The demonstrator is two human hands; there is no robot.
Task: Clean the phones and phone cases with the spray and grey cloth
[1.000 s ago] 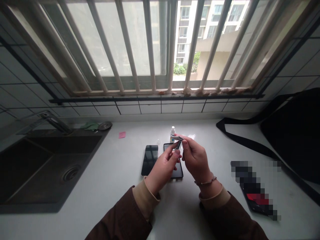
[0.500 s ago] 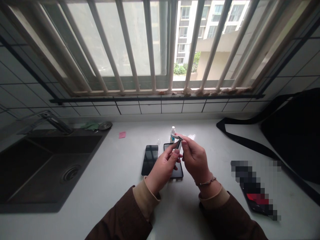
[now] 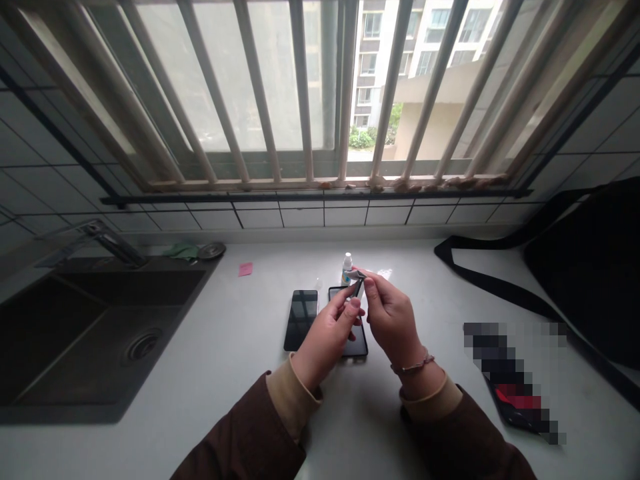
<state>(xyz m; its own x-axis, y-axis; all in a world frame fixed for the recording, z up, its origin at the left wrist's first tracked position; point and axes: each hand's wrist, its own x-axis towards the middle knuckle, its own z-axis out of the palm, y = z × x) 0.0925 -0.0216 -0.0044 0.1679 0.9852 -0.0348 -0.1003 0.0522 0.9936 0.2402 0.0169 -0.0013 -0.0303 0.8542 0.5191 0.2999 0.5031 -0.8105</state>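
My left hand (image 3: 327, 330) is closed around a small, narrow dark piece (image 3: 357, 289), its kind too small to make out. Pinched in the fingers of my right hand (image 3: 393, 310) is a thin grey cloth (image 3: 353, 274), which meets the upper end of the dark piece. Beneath both hands lies a shallow black phone case or tray (image 3: 357, 347), partly covered by my left hand. A phone with a dark screen (image 3: 301, 317) lies to its left. Just behind the fingers stands a small white bottle (image 3: 347, 260).
A crumpled clear wrapper (image 3: 385, 274) lies beyond my right hand. A pink note (image 3: 245, 269) is at back left, near the sink (image 3: 165, 313) and faucet (image 3: 113, 243). On the right are a black bag (image 3: 590, 267) with its strap and a partly blurred dark object (image 3: 515, 407).
Both hands keep nearly the same pose and hold. The grey cloth at the right fingertips has shifted slightly against the dark piece. The whole view has moved very little.
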